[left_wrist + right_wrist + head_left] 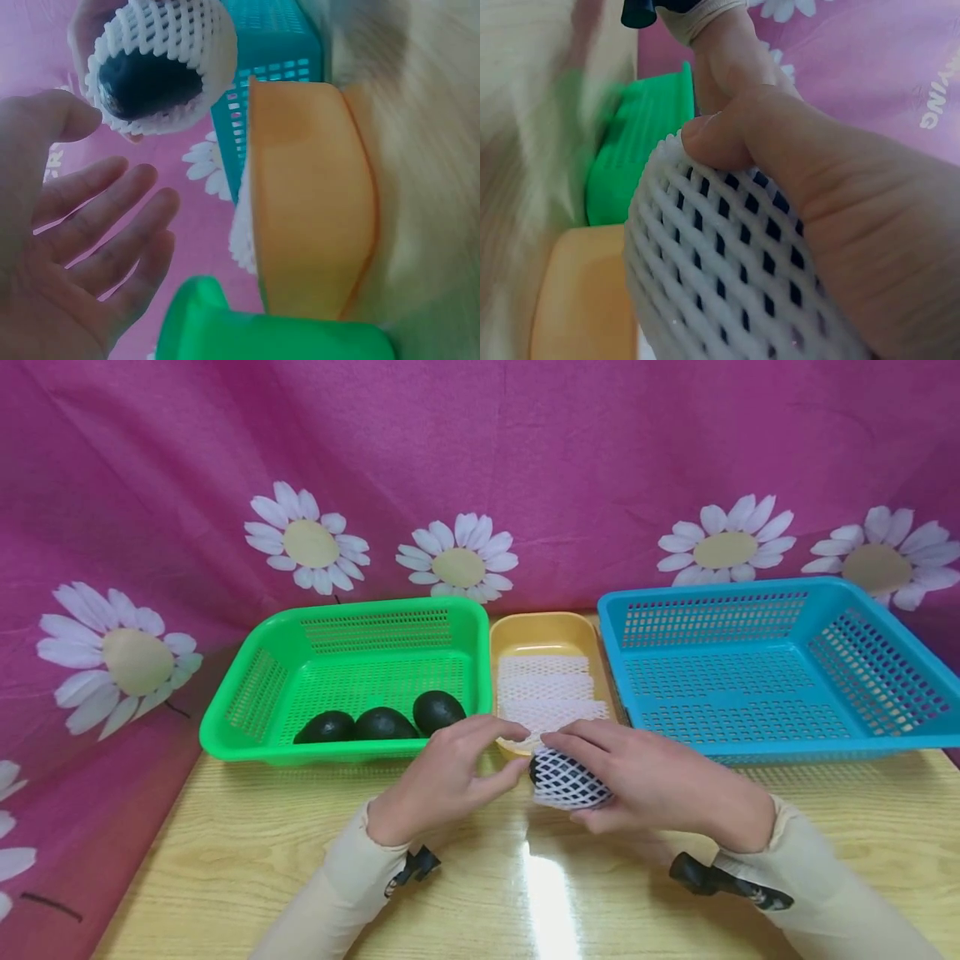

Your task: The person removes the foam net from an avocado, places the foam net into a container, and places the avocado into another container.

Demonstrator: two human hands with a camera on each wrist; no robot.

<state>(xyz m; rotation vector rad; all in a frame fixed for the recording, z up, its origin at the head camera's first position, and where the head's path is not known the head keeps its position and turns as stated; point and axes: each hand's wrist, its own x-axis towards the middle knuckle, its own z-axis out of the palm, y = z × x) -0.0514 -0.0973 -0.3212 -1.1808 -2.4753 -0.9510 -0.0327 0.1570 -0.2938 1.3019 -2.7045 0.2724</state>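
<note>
My right hand (652, 772) grips a dark avocado wrapped in a white foam net sleeve (572, 779), above the table in front of the yellow tray. In the right wrist view the thumb lies along the net (720, 262), with dark skin showing through its mesh. One end of the avocado (146, 84) is bare at the sleeve's opening, facing the left hand. My left hand (450, 772) is beside it with fingers loosely spread; its thumb tip is close to the sleeve, and whether it touches I cannot tell. Three bare avocados (384, 724) lie in the green basket (345, 749).
A yellow tray (546, 628) with several flat white foam nets (551, 689) stands between the green basket and a blue basket (750, 693) on the right. Behind them hangs a pink cloth (570, 485) with daisies. All stand on a wooden table (262, 843).
</note>
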